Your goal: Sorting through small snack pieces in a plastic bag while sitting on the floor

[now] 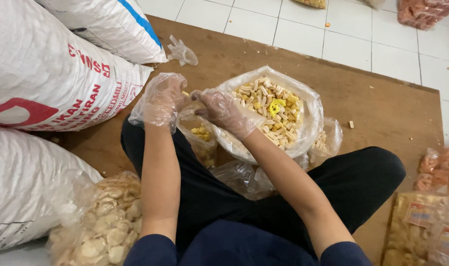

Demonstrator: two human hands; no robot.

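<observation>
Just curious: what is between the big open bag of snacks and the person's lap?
In the head view, a crumpled clear plastic bag lies between the big open bag and the lap.

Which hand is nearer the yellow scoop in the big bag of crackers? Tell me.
Right. The right hand is at the rim of the big bag, just left of the yellow scoop. The left hand is farther left, above the small bag.

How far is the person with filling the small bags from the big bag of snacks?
Done: sealed packets lie at the right. In hand: the left hand and right hand, both in thin plastic gloves, hold open a small clear bag with only a few yellow pieces in its bottom. Left: the big open bag holds many snack pieces, so much remains to pack.
</observation>
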